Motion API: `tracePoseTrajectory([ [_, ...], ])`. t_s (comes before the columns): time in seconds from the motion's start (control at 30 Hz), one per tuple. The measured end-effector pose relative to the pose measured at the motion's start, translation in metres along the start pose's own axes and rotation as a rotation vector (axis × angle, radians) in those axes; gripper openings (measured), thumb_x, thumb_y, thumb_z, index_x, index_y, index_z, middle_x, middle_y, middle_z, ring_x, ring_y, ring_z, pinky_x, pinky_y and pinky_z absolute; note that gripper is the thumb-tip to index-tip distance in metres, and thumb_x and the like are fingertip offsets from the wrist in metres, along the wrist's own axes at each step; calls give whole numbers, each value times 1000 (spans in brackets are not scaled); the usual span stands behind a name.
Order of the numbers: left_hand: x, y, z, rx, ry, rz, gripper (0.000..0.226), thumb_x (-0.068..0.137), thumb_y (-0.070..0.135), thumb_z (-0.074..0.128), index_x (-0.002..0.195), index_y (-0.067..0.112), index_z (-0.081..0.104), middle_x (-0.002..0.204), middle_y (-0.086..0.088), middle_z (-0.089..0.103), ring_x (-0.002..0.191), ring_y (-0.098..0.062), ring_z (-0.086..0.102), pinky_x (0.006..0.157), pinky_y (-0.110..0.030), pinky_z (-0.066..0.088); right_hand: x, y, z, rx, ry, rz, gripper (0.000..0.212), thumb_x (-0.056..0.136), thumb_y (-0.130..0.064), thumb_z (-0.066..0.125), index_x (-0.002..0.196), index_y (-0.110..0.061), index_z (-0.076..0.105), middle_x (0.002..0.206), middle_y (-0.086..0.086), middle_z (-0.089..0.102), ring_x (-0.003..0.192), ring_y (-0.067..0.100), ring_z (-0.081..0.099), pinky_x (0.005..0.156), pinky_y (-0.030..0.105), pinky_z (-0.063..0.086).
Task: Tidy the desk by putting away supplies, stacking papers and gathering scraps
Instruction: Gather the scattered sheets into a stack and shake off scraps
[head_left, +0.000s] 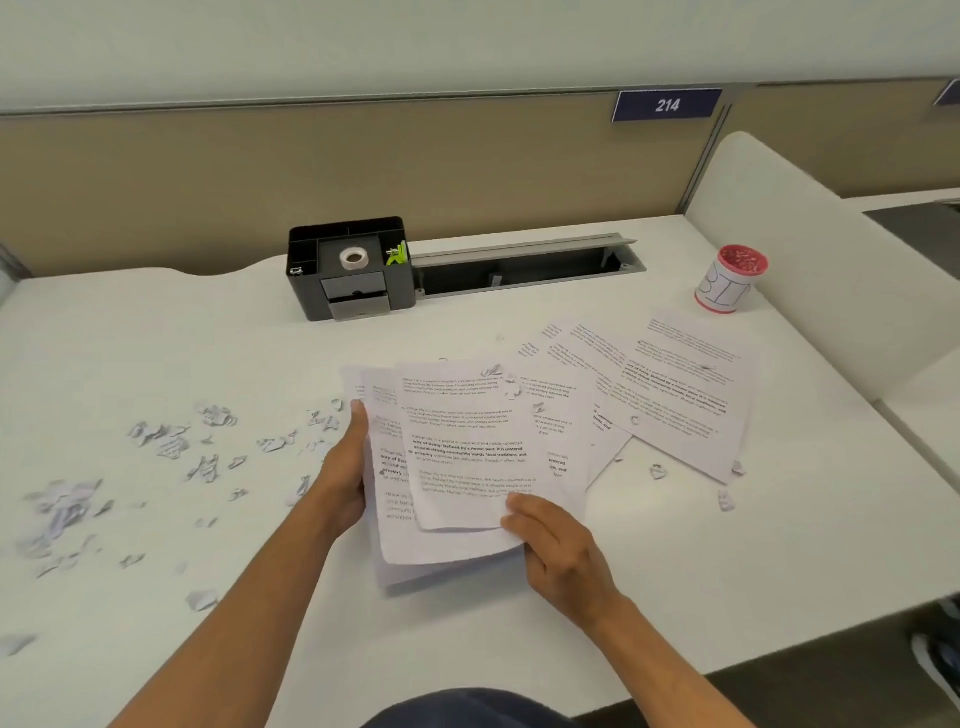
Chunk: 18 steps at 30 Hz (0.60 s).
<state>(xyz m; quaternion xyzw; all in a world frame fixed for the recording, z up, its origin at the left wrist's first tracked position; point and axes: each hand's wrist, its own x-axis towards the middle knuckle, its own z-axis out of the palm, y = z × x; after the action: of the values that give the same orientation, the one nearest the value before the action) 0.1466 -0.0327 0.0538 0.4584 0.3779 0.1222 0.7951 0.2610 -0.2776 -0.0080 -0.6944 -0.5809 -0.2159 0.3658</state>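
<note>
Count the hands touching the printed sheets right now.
2. The left hand grips the left edge of the gathered sheets; the right hand pinches their near right corner. More sheets lie fanned out to the right, untouched.

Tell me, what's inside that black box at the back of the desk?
The black box holds a white tape roll and green clips; its lower drawer's contents are hidden.

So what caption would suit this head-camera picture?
Both hands, left hand and right hand, gather printed sheets on a desk strewn with paper scraps.
</note>
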Motion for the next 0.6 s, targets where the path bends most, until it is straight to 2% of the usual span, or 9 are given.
tracePoseTrajectory([
  [0.07, 1, -2, -5, -40, -10, -3, 56, 94, 65, 34, 131, 30, 58, 124, -6, 68, 114, -31, 64, 99, -54, 46, -1, 0, 2, 65, -40, 3, 34, 100, -9, 39, 94, -2, 72, 105, 15, 72, 100, 27, 68, 86, 39, 57],
  [0.13, 0, -2, -8, 25, -25, 0, 45, 96, 50, 50, 132, 25, 58, 125, -8, 67, 113, -33, 65, 98, -57, 47, -5, 3, 4, 143, -124, 11, 21, 88, -4, 51, 101, -6, 67, 111, 12, 70, 110, 23, 62, 97, 40, 51],
  [0.17, 0, -3, -9, 81, -43, 10, 41, 94, 39, 59, 131, 21, 58, 125, -9, 67, 112, -35, 65, 97, -58, 48, -7, 4, 4, 180, -178, 20, 24, 84, -9, 60, 107, -9, 65, 115, 10, 69, 115, 21, 60, 103, 41, 46],
  [0.23, 0, -5, -9, 163, -38, 25, 40, 89, 18, 69, 128, 15, 59, 122, -13, 68, 107, -35, 67, 93, -59, 51, -9, 5, 3, 227, -296, 59, 38, 86, -33, 69, 117, -13, 63, 121, 3, 66, 123, 16, 56, 112, 40, 37],
  [0.3, -2, -7, -6, 176, 33, 40, 42, 84, 5, 72, 124, 11, 60, 117, -14, 70, 100, -34, 70, 87, -56, 54, -5, 5, -1, 244, -376, 125, 54, 86, -55, 65, 124, -18, 60, 126, -2, 64, 126, 12, 53, 115, 38, 32],
  [0.37, -2, -8, -2, 181, 71, 72, 45, 81, -1, 73, 123, 11, 59, 114, -12, 72, 97, -32, 71, 84, -54, 56, 1, 6, -3, 248, -409, 193, 58, 87, -62, 58, 126, -20, 59, 129, -4, 62, 128, 9, 51, 117, 35, 28],
  [0.5, -5, -4, 5, 230, 100, 138, 48, 80, -4, 73, 120, 17, 58, 109, -6, 73, 94, -30, 72, 78, -51, 59, 8, 7, -4, 281, -525, 383, 72, 83, -77, 41, 128, -25, 61, 137, -11, 56, 129, -6, 38, 117, 19, 18],
  [0.6, -9, 6, 11, 310, 116, 192, 47, 81, -2, 73, 118, 22, 57, 109, -3, 73, 91, -25, 73, 76, -48, 60, 7, 9, -1, 278, -547, 486, 76, 81, -82, 34, 128, -28, 61, 137, -14, 56, 131, 1, 43, 115, 30, 31],
])
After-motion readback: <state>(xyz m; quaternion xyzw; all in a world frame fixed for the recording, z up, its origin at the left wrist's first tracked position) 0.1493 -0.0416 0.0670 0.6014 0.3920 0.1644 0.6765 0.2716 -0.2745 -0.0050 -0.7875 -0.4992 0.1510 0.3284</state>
